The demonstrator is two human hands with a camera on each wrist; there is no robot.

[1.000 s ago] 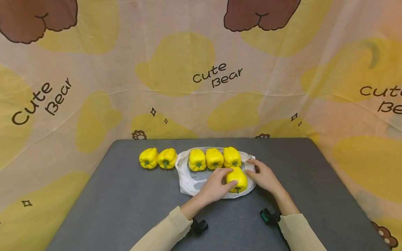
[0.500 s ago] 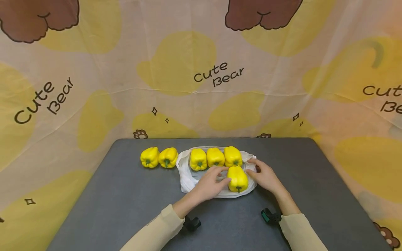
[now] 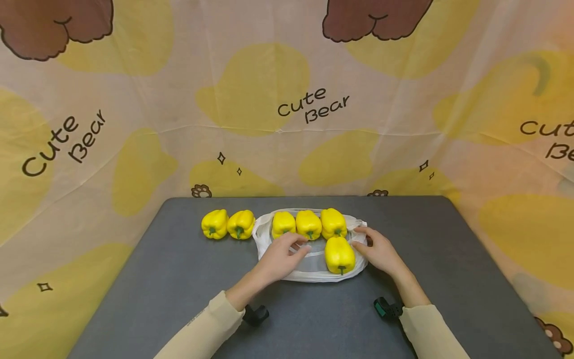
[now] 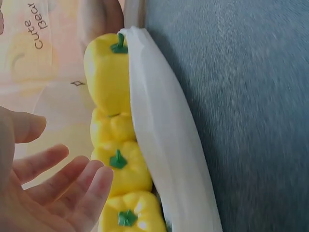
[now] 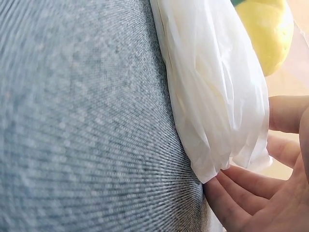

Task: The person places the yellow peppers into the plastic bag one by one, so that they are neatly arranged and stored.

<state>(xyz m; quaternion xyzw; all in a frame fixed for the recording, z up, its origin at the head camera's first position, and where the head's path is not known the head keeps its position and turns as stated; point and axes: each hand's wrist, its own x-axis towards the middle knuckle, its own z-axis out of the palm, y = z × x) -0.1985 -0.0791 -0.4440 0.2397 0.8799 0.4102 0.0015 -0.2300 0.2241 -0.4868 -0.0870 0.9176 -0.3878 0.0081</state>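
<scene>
A white plastic bag [image 3: 309,275] lies spread open on the table, with three yellow bell peppers in a row along its far side, the middle one [image 3: 308,224] among them. In front of the rightmost sits another yellow bell pepper [image 3: 340,255], its stem toward me. My left hand [image 3: 280,257] hovers over the bag's left part, fingers loosely bent and holding nothing; the left wrist view shows its fingers [image 4: 72,186] apart from the peppers. My right hand [image 3: 378,251] grips the bag's right edge, thumb on one side and fingers on the other in the right wrist view.
Two more yellow bell peppers, one at the far left [image 3: 215,224] and one against the bag's left edge [image 3: 241,225], stand on the grey table [image 3: 179,279]. A patterned cloth [image 3: 251,99] hangs behind and beside the table. Each wrist wears a small black camera.
My left hand has let go of the front bell pepper and moved left across the bag. The pepper stays in place, and my right hand keeps its hold on the bag's edge.
</scene>
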